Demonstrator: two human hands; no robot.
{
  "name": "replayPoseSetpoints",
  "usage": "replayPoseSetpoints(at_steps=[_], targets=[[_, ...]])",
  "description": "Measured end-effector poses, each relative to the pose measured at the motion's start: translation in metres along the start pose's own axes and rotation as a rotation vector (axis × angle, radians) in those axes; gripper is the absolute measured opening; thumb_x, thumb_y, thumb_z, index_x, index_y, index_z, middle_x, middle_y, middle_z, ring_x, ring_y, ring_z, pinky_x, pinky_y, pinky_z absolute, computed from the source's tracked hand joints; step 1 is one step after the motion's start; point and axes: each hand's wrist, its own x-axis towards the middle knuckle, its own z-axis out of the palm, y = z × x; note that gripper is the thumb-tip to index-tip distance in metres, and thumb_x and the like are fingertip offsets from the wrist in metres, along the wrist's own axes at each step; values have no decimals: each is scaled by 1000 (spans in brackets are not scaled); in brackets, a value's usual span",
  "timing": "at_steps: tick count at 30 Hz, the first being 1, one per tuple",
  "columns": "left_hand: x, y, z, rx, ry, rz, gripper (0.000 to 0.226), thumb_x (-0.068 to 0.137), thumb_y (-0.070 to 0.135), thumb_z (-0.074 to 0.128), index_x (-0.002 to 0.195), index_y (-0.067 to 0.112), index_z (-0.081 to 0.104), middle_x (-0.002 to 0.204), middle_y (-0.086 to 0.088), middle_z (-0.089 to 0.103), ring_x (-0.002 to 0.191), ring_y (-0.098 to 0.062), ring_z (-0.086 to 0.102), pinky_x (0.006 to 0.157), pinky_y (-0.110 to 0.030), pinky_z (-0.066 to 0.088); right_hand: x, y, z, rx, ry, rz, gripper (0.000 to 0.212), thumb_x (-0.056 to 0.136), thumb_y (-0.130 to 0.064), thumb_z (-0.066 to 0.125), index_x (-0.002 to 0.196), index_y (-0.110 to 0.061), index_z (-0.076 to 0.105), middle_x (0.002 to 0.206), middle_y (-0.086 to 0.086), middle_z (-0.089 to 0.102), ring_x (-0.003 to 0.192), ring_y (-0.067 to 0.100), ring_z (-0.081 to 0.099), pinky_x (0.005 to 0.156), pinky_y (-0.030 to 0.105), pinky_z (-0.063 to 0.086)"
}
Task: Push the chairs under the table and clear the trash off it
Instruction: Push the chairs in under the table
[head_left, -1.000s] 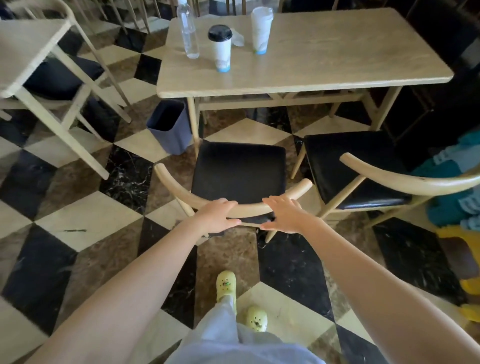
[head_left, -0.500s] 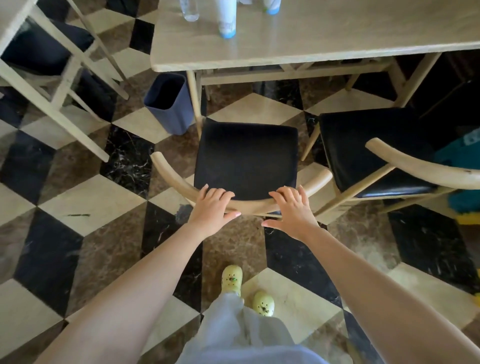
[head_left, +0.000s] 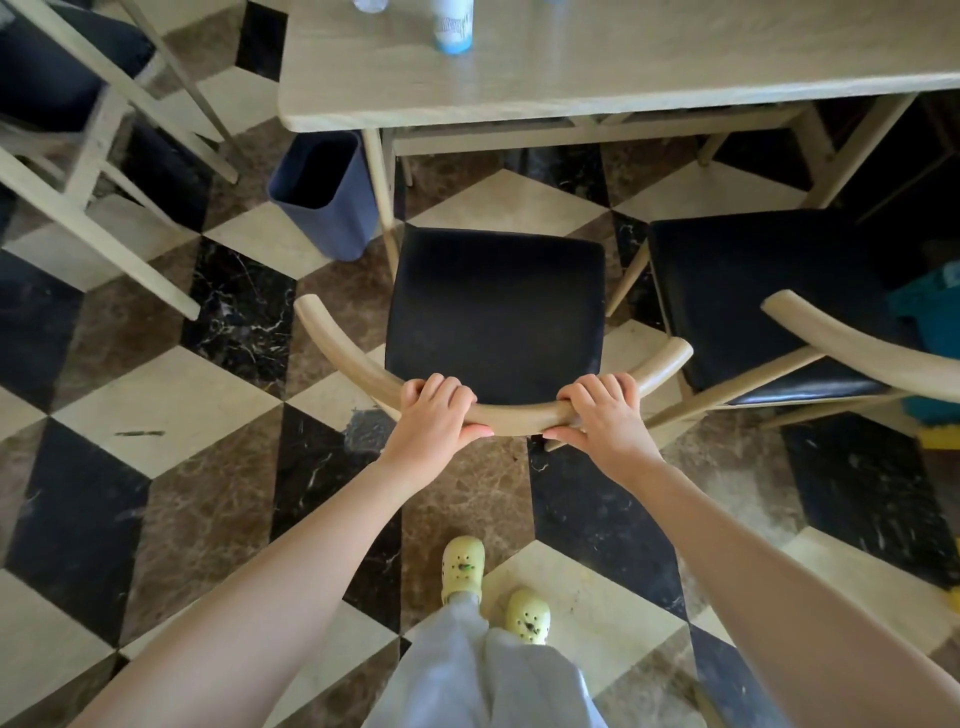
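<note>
A wooden chair with a black seat (head_left: 496, 312) stands in front of me, facing the light wooden table (head_left: 623, 78). My left hand (head_left: 434, 415) and my right hand (head_left: 602, 413) are both wrapped around its curved wooden backrest, side by side. A second, similar chair (head_left: 753, 296) stands to the right, also out from the table. On the table's far part I see the bottom of a white paper cup (head_left: 454, 26) and the base of a clear bottle (head_left: 370, 4); their tops are cut off by the frame.
A dark blue waste bin (head_left: 324, 192) sits on the floor by the table's left front leg. Another table and a chair with a dark cushion (head_left: 78, 104) stand at the left. Teal and yellow objects lie at the right edge. My feet in yellow clogs stand behind the chair.
Both hands went from flat and open over the backrest to closed around it. The view has tilted down and closer, so most of the tabletop items have left the frame.
</note>
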Motion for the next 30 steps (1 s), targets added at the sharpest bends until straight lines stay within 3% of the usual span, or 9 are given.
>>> replayPoseSetpoints(at_steps=[4, 7, 11, 12, 14, 17, 22, 25, 30], targets=[[15, -15, 3, -10, 50, 3, 37, 67, 41, 81, 82, 9, 69, 82, -5, 69, 77, -26, 66, 74, -42, 53, 19, 0, -3, 31, -17, 1, 57, 79, -60, 47, 103, -12, 67, 103, 6, 64, 101, 30, 57, 106, 48, 34], [28, -25, -3, -62, 20, 16, 41, 76, 48, 71, 94, 11, 68, 92, -4, 70, 87, -25, 65, 81, -41, 50, 31, 2, -7, 39, -39, 11, 56, 80, -58, 52, 107, -11, 66, 108, 5, 63, 106, 28, 54, 109, 45, 29], [55, -48, -24, -104, -434, 0, 76, 78, 69, 54, 134, 17, 49, 123, 1, 63, 112, -21, 60, 95, -34, 46, 37, 5, -11, -7, -65, -17, 52, 80, -56, 57, 109, -15, 66, 111, 3, 64, 107, 26, 55, 109, 43, 32], [62, -56, -27, -79, -535, -6, 79, 77, 74, 50, 133, 19, 50, 120, 2, 65, 108, -20, 62, 93, -34, 49, 39, 4, -14, -16, -95, -19, 52, 81, -57, 56, 112, -16, 64, 114, 2, 63, 109, 25, 54, 110, 41, 31], [69, -66, -28, -46, -656, -2, 74, 74, 80, 44, 110, 18, 62, 102, 2, 69, 90, -18, 65, 80, -31, 52, 42, 4, -19, -45, -173, -28, 54, 84, -59, 52, 119, -19, 60, 122, -1, 59, 114, 22, 51, 110, 37, 30], [70, -69, -23, -27, -663, 52, 67, 73, 82, 41, 83, 18, 61, 85, 2, 68, 76, -15, 63, 74, -28, 53, 50, 6, -29, -93, -256, -75, 56, 85, -65, 48, 122, -24, 54, 123, -5, 57, 112, 18, 51, 105, 31, 33], [65, -77, -19, 8, -678, 103, 72, 72, 83, 40, 86, 16, 63, 82, 2, 68, 72, -17, 64, 66, -27, 49, 66, 3, -37, -108, -408, -84, 59, 76, -73, 54, 111, -25, 58, 102, -7, 66, 92, 14, 60, 85, 27, 47], [60, -81, -19, 28, -668, 139, 73, 72, 83, 39, 88, 16, 63, 82, 2, 68, 72, -16, 64, 69, -29, 53, 70, 1, -33, -194, -492, -89, 66, 71, -83, 46, 98, -24, 61, 87, -7, 67, 80, 14, 63, 74, 31, 55], [63, -76, -15, 115, -524, 187, 82, 70, 87, 26, 81, 14, 63, 72, 3, 66, 66, -17, 64, 60, -26, 49, 73, 9, -32, -247, -447, -87, 67, 73, -82, 43, 92, -21, 62, 85, -5, 68, 78, 15, 64, 76, 32, 55]])
